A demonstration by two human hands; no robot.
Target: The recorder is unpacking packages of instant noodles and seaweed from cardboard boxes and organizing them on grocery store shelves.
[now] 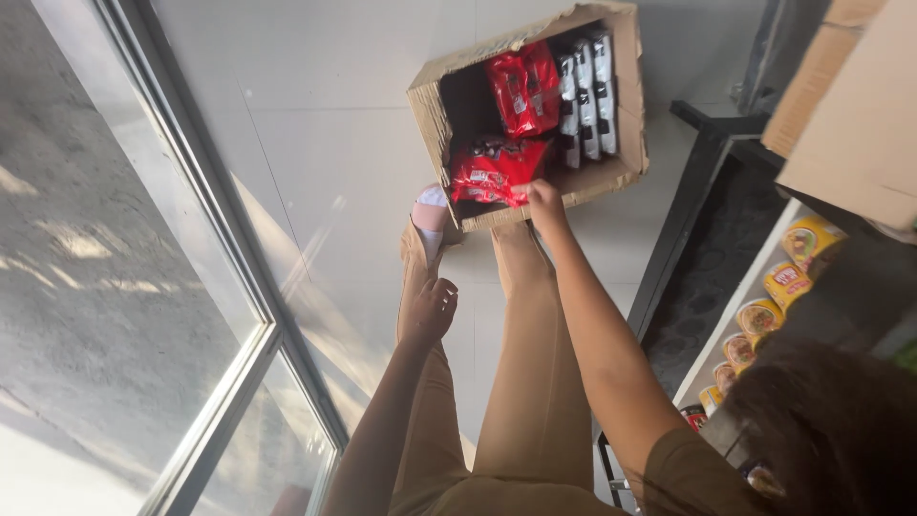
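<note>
An open cardboard box [626,105] sits on the white tiled floor ahead of my feet. Inside lie red snack packets [521,91] and several dark packets [587,91] standing on edge. My right hand [544,201] reaches into the box's near side and grips a red packet [487,177] at its edge. My left hand [430,311] hangs lower, fingers loosely curled, resting against my tan trouser leg and holding nothing.
A glass wall with a metal frame [229,287] runs along the left. On the right stands a black shelf unit [693,191] with a row of yellow cup containers [774,296]. Large cardboard boxes [860,105] sit on top at the upper right.
</note>
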